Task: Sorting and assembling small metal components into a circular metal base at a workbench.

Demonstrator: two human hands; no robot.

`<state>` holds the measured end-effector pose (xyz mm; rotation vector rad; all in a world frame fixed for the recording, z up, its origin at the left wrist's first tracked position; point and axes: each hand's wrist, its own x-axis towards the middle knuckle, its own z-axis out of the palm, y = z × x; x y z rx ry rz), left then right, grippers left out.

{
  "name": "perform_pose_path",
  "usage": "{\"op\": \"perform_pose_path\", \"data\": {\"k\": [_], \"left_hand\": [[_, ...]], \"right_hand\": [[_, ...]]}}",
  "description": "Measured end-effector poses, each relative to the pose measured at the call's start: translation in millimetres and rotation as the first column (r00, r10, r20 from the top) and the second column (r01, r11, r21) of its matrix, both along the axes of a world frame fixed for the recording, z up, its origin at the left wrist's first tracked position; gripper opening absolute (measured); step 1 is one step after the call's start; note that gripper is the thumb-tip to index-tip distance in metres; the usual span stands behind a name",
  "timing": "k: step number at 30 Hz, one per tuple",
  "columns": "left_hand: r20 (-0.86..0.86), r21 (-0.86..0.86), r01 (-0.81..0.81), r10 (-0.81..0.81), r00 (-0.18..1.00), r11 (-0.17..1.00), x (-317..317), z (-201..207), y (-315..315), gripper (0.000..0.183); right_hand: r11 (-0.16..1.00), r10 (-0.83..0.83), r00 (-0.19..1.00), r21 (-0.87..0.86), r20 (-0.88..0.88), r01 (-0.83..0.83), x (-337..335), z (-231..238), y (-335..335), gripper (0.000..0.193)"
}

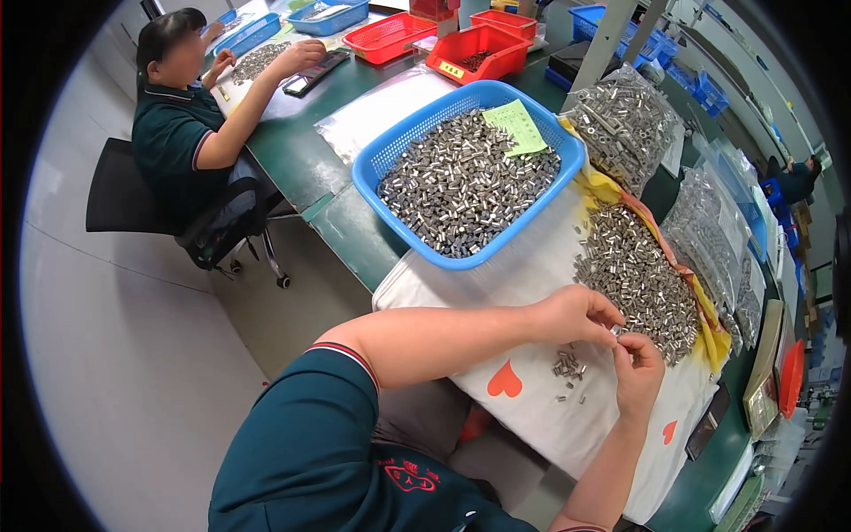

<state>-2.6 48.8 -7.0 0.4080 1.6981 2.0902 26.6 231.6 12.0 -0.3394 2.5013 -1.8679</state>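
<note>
Over the white cloth with red hearts, my two hands meet fingertip to fingertip. My left hand is closed in a pinch on a small shiny metal piece, mostly covered by the fingers. My right hand also has thumb and forefinger closed at the same spot; whether it grips that piece or another one is hidden. Just beyond them spreads a large heap of small metal cylinders. Below my left hand lies a little cluster of loose cylinders, with several strays nearer me.
A blue basket full of metal cylinders holds a green paper slip. Bulging plastic bags of metal parts line the right side. Red bins stand farther back. A co-worker sits at the far left. A dark phone lies at right.
</note>
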Motion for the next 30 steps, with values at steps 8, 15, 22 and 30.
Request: {"op": "perform_pose_path", "data": {"k": [8,15,22,30], "left_hand": [[-0.035,-0.066,0.031,-0.034,0.999,0.997,0.6,-0.6,0.9,0.035],[-0.058,-0.083,0.012,-0.017,0.998,0.996,1.0,1.8,0.1,0.035],[-0.092,-0.059,0.018,-0.024,0.996,0.998,1.3,-2.2,-1.9,0.033],[-0.115,-0.118,-0.012,-0.002,0.993,0.993,4.9,3.2,-2.2,0.032]], "right_hand": [[0.993,-0.112,0.993,0.042,0.031,0.111,2.7,7.4,-7.5,0.009],[0.988,-0.058,0.998,0.142,-0.036,0.062,5.6,4.3,-7.6,0.006],[0.975,-0.055,0.996,0.212,-0.064,0.068,8.1,9.2,-14.2,0.007],[0.939,-0.035,0.981,0.329,-0.192,0.098,11.2,15.8,-13.8,0.01]]}}
